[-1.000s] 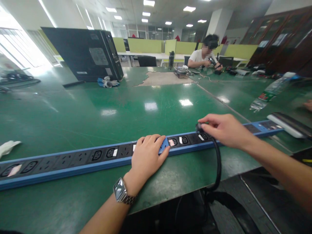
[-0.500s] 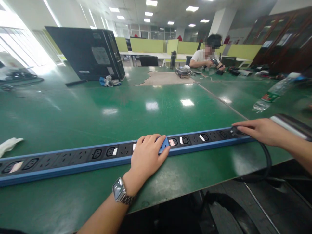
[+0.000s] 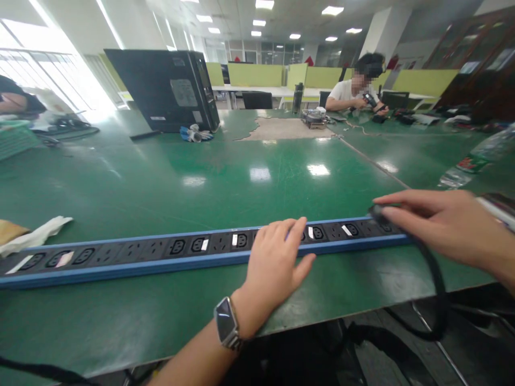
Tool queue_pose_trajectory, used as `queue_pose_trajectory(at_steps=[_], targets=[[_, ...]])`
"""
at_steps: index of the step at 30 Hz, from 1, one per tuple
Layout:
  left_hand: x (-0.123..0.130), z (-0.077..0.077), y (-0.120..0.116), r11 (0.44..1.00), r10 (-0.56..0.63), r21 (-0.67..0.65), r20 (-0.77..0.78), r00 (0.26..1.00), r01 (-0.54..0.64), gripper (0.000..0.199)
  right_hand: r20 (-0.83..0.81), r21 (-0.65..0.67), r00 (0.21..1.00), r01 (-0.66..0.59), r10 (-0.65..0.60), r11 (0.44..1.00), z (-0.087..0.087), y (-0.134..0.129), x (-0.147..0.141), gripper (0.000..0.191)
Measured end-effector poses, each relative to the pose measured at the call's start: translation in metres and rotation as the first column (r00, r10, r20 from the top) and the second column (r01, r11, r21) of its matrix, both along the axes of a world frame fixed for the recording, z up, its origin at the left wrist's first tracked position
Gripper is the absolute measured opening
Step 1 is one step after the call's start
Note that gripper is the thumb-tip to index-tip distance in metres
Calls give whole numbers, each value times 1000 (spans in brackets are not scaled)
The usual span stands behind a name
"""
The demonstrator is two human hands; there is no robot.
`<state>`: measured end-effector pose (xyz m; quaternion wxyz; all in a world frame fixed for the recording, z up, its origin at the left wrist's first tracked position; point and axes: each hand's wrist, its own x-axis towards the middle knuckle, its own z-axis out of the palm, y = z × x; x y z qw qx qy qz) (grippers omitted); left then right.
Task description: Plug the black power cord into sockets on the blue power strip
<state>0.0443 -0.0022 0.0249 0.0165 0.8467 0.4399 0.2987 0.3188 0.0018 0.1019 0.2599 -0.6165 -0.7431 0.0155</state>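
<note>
A long blue power strip [image 3: 132, 260] with black sockets lies along the near side of the green table. Above its middle is my left hand [image 3: 277, 262], fingers stretched and thumb apart, wearing a watch [image 3: 227, 321]; whether the fingertips touch the strip I cannot tell. Over the strip's right part, my right hand [image 3: 438, 225] pinches a black plug [image 3: 377, 213] between thumb and fingers. From this plug a thick black cable [image 3: 436, 279] curves down past the table's edge. White paper labels mark several sockets. Part of the strip is hidden behind each hand.
On the green table [image 3: 225, 198] stand a black computer tower [image 3: 148, 88] and a plastic bottle [image 3: 475, 161]. Gloves [image 3: 196, 133] lie by the tower, white paper [image 3: 40, 236] at left. Another person [image 3: 356, 91] sits across the table; a person's arm [image 3: 12, 102] shows far left.
My right hand has lifted the plug off the strip's right part and moved it left. My left hand has eased from the strip, its fingers loosening. The view has turned slightly left.
</note>
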Motion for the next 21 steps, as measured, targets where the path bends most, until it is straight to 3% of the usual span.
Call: queue_pose_trajectory(at_steps=[2, 4, 5, 7, 8, 10, 12, 15, 21], targets=[[6, 8, -8, 997, -59, 53, 47, 997, 57, 61, -155, -164, 953, -286, 261, 944, 8, -13, -57, 31], [-7, 14, -11, 993, -47, 118, 116, 992, 33, 55, -404, -188, 852, -434, 333, 881, 8, -21, -99, 39], [-22, 16, -9, 990, -10, 143, 151, 988, -12, 49, -518, -145, 794, -450, 320, 881, 4, -22, -110, 41], [-61, 15, -4, 978, 121, 138, 218, 968, -154, 41, -667, -35, 703, -362, 248, 932, -12, -18, -113, 39], [-83, 14, 0, 967, 201, 113, 218, 955, -229, 40, -692, -11, 694, -288, 201, 957, -23, -14, -108, 37], [-120, 8, 5, 950, 309, -9, 195, 931, -313, 37, -652, -41, 753, -149, 86, 988, -50, -4, -91, 33], [-142, 1, 8, 949, 316, -84, 178, 932, -305, 35, -568, -70, 823, -43, -5, 997, -75, 4, -76, 29], [-149, -4, 9, 965, 255, -93, 140, 957, -244, 29, -492, -15, 869, 41, -44, 999, -96, 8, -71, 25], [-139, -1, 17, 984, 127, -130, 47, 991, -120, 29, -284, 145, 959, 44, 0, 988, -104, 4, -88, 22]])
